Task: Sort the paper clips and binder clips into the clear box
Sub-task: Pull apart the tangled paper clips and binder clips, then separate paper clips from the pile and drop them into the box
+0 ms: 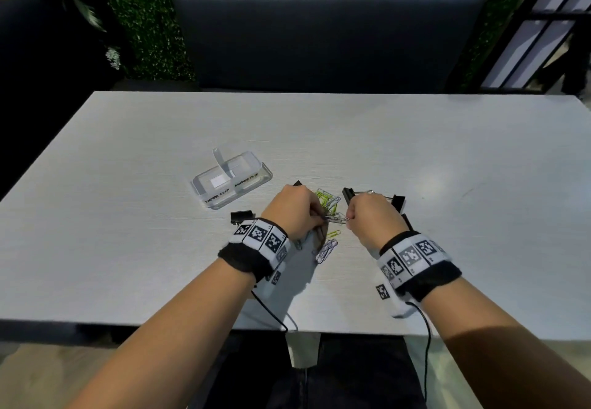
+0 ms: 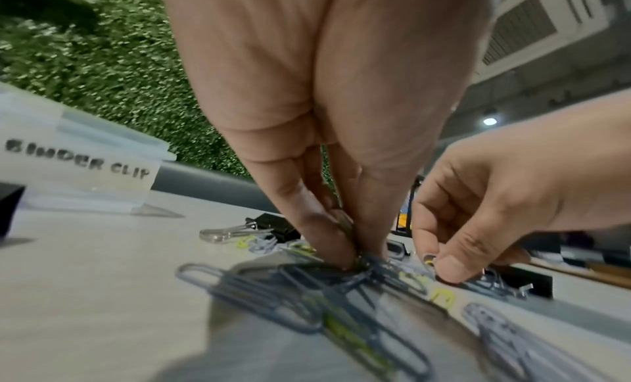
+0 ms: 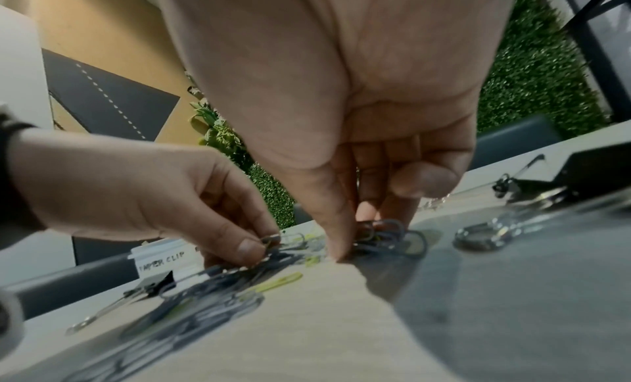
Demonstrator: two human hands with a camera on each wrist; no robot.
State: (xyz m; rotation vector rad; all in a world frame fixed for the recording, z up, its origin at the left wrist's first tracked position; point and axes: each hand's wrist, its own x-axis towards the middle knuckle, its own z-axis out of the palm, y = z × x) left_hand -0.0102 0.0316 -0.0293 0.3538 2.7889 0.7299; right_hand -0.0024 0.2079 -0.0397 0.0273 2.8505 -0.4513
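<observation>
Your fingers (image 2: 328,242) on both hands are pinched on paper clips (image 1: 332,213) in the loose heap beneath them, binder clips (image 1: 242,217) lie scattered either side on the bench (image 1: 447,159), and the clear box (image 1: 231,179) beyond your left hand (image 1: 292,210) looks unfilled, so sorting seems barely begun.

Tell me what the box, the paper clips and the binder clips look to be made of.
Box: clear glossy plastic, by its see-through walls.
Paper clips: bent wire, grey, white and lime, probably coated; too blurred to confirm.
Binder clips: matte black bodies with shiny silver wire handles, likely metal.
</observation>
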